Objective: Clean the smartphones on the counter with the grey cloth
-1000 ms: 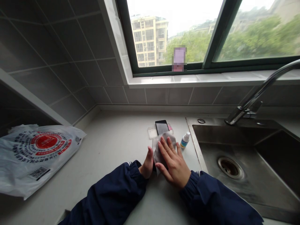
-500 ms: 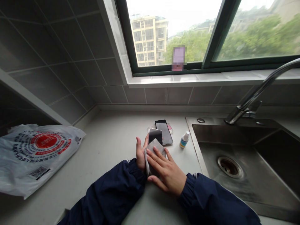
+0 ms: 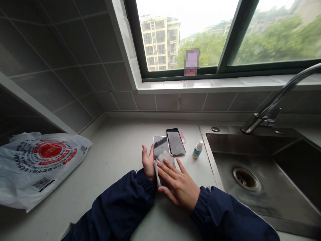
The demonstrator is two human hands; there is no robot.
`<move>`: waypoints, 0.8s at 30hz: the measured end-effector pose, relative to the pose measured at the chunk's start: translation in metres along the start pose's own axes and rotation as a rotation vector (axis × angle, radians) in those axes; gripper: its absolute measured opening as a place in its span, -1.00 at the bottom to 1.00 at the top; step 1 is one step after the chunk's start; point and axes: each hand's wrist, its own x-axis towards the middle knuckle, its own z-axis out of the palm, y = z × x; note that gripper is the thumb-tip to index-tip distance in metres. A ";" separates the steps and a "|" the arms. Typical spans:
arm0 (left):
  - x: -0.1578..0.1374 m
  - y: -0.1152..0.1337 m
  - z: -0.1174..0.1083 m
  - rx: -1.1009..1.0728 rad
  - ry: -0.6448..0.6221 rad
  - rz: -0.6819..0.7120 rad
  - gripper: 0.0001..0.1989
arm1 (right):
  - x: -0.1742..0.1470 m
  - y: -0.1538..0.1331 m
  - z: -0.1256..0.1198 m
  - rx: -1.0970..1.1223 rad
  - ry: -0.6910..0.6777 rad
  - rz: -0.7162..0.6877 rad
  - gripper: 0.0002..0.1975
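My left hand (image 3: 147, 164) supports a smartphone (image 3: 161, 146) from beneath, its thumb standing up off to the side. The phone's dark screen faces up, and its lower part is hidden under a grey cleaning cloth (image 3: 167, 158). Over the cloth lies my right hand (image 3: 179, 185), pressing it against the screen with long, slightly parted fingers. Just beyond the held phone, a second dark-screened phone (image 3: 175, 141) rests on the counter. A small white-capped spray bottle (image 3: 197, 150) with a blue and yellow label stands upright to the right.
A steel sink (image 3: 250, 157) with a chrome faucet (image 3: 271, 98) takes up the right side. On the left, a printed white plastic bag (image 3: 47, 164) lies on the pale counter (image 3: 117, 147). A pink item (image 3: 182, 136) shows partly behind the second phone. The window sill (image 3: 175, 86) runs behind.
The held phone has shifted left with my left hand, baring more of its screen and of the second phone. My right hand and the cloth have barely moved.
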 end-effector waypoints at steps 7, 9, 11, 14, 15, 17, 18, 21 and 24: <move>0.006 0.000 -0.001 -0.014 0.040 0.091 -0.16 | 0.000 0.002 0.004 -0.041 0.052 0.041 -0.44; 0.006 0.000 0.000 -0.009 0.047 0.104 -0.18 | 0.000 0.002 0.004 -0.044 0.065 0.049 -0.44; 0.006 0.000 0.000 -0.005 0.043 0.115 -0.18 | 0.000 0.002 0.004 -0.047 0.068 0.050 -0.44; 0.006 -0.001 -0.002 0.003 0.033 0.126 -0.19 | 0.000 0.002 0.004 -0.057 0.060 0.043 -0.44; 0.006 -0.001 -0.003 0.004 0.032 0.124 -0.19 | -0.001 0.002 0.004 -0.060 0.057 0.042 -0.44; 0.008 0.000 -0.005 0.007 0.032 0.108 -0.18 | -0.001 0.003 0.005 -0.063 0.055 0.043 -0.44; 0.008 0.000 -0.006 0.009 0.033 0.097 -0.17 | -0.001 0.003 0.005 -0.063 0.055 0.041 -0.44; 0.010 0.001 -0.008 0.015 0.033 0.065 -0.14 | -0.001 0.003 0.007 -0.058 0.061 0.039 -0.44; 0.011 0.001 -0.008 0.017 0.034 0.044 -0.14 | -0.001 0.003 0.007 -0.054 0.071 0.037 -0.45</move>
